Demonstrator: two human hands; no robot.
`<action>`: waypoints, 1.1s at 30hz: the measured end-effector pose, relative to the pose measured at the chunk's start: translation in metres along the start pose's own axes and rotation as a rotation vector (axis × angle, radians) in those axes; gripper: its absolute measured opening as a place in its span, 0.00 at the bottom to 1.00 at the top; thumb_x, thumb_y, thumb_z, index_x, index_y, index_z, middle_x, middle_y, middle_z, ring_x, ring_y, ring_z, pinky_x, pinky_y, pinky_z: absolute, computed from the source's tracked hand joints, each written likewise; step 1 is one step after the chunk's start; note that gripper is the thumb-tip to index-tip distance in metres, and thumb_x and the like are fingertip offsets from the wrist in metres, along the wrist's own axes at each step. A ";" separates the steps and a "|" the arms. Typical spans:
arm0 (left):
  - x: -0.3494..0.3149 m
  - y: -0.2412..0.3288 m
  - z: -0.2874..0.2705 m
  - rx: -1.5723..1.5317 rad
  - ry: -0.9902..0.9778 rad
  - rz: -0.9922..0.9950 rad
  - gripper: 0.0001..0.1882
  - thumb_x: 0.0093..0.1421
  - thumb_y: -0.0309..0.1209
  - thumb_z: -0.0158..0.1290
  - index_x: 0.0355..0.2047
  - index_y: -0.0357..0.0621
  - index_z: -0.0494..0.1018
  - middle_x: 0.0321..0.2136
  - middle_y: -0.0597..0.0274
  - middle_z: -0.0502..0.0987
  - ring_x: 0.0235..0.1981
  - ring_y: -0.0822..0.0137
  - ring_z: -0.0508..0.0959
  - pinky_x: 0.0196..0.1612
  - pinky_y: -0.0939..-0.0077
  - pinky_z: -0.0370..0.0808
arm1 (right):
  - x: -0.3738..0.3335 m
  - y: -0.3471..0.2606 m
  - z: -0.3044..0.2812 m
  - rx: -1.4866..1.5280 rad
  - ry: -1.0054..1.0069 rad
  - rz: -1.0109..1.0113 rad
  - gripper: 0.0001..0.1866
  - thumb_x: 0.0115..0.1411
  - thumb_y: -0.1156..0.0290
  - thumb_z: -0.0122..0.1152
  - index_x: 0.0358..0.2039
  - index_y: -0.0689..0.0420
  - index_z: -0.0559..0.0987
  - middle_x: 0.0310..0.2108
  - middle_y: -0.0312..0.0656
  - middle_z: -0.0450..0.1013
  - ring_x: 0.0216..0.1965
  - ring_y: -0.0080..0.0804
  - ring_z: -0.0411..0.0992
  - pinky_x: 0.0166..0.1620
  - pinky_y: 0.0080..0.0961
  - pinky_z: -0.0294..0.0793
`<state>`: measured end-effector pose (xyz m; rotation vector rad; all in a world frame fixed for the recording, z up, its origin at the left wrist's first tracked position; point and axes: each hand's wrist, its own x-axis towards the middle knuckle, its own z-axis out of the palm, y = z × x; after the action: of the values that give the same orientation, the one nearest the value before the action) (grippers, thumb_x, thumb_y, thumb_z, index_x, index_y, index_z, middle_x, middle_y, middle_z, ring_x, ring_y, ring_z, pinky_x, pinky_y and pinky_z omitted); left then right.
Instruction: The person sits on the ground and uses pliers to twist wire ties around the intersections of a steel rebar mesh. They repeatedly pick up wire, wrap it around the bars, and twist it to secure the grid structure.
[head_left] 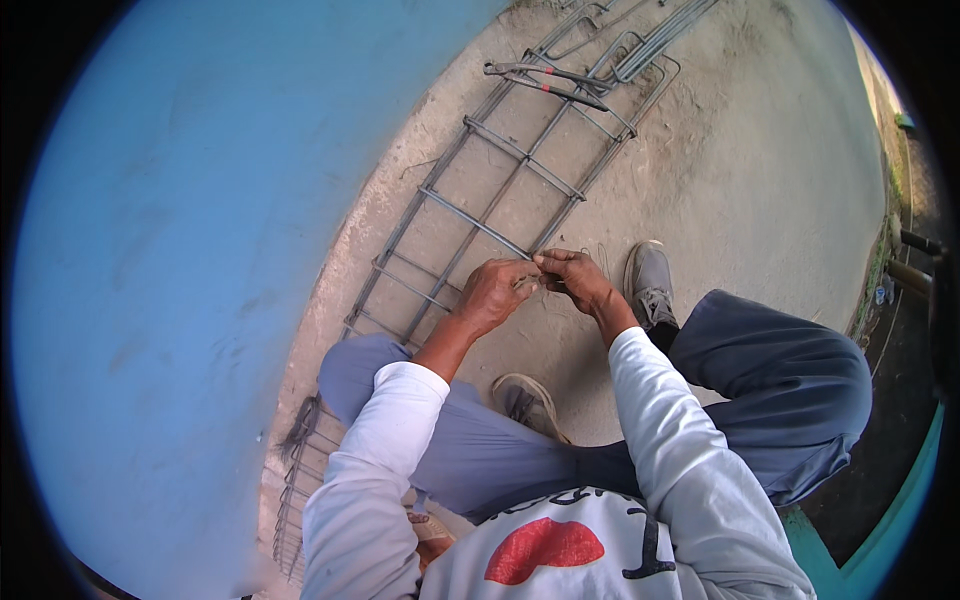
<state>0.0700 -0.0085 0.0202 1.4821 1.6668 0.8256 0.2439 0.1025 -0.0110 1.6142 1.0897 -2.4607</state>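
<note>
A long rebar cage of steel bars and square stirrups lies on the ground in front of me. At the near corner of one stirrup, my left hand is closed, its fingertips pinching thin tie wire. Right beside it my right hand is closed too, thumb and finger pressed together at the bar joint. Fine wire strands stick out around its fingers. The exact wire ends between the hands are too small to make out. A pair of end-cutting nippers with dark, red-marked handles rests across the cage farther up.
A blue wall runs along the left of the cage. Loose bent bars lie at the cage's far end. My shoes stand on the dusty concrete to its right. More stirrups and a wire bundle lie at the lower left.
</note>
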 end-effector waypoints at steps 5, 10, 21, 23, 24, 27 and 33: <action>0.015 -0.009 -0.011 -0.447 0.009 -0.602 0.14 0.62 0.32 0.60 0.44 0.34 0.81 0.36 0.55 0.85 0.39 0.65 0.82 0.44 0.70 0.76 | 0.001 0.001 0.001 -0.109 -0.002 -0.013 0.16 0.63 0.62 0.67 0.48 0.57 0.82 0.35 0.31 0.76 0.35 0.23 0.71 0.44 0.25 0.71; 0.017 -0.015 -0.005 -0.359 -0.060 -0.669 0.17 0.62 0.33 0.58 0.45 0.32 0.81 0.34 0.52 0.85 0.37 0.64 0.82 0.42 0.70 0.77 | 0.002 -0.002 0.001 -0.091 -0.007 0.014 0.13 0.61 0.63 0.66 0.44 0.55 0.84 0.34 0.30 0.75 0.36 0.23 0.71 0.42 0.24 0.70; 0.021 -0.028 0.003 -0.735 -0.105 -0.867 0.15 0.63 0.33 0.60 0.46 0.34 0.81 0.39 0.56 0.82 0.39 0.64 0.78 0.44 0.69 0.74 | 0.004 -0.006 -0.004 -0.651 -0.029 -0.259 0.23 0.65 0.58 0.64 0.50 0.66 0.80 0.37 0.42 0.78 0.41 0.34 0.75 0.47 0.31 0.73; 0.024 -0.022 0.004 -0.718 -0.108 -0.863 0.15 0.62 0.32 0.61 0.45 0.34 0.81 0.39 0.57 0.82 0.38 0.65 0.78 0.43 0.69 0.74 | 0.005 0.001 -0.007 -0.714 0.021 -0.318 0.25 0.66 0.56 0.62 0.52 0.67 0.79 0.39 0.46 0.79 0.43 0.40 0.76 0.50 0.32 0.73; 0.023 -0.022 0.003 -0.709 -0.104 -0.865 0.15 0.62 0.31 0.61 0.45 0.35 0.82 0.39 0.57 0.82 0.38 0.65 0.78 0.43 0.68 0.73 | 0.003 0.003 -0.004 -0.777 0.050 -0.356 0.25 0.67 0.56 0.61 0.52 0.66 0.79 0.40 0.48 0.78 0.43 0.42 0.76 0.50 0.33 0.73; 0.022 -0.023 0.003 -0.706 -0.080 -0.872 0.14 0.61 0.31 0.62 0.45 0.35 0.82 0.38 0.57 0.82 0.38 0.65 0.78 0.42 0.68 0.73 | -0.001 0.011 0.006 -0.877 0.132 -0.421 0.23 0.68 0.56 0.59 0.50 0.65 0.79 0.42 0.54 0.77 0.44 0.50 0.75 0.51 0.37 0.72; 0.025 -0.030 0.006 -0.830 -0.082 -0.903 0.15 0.59 0.28 0.63 0.45 0.34 0.82 0.37 0.57 0.83 0.36 0.65 0.78 0.41 0.70 0.73 | 0.001 0.016 0.007 -0.928 0.177 -0.508 0.17 0.67 0.60 0.60 0.43 0.63 0.81 0.37 0.59 0.74 0.42 0.58 0.75 0.47 0.42 0.73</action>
<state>0.0586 0.0120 -0.0117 0.1440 1.4231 0.7522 0.2438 0.0871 -0.0189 1.3225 2.4037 -1.4911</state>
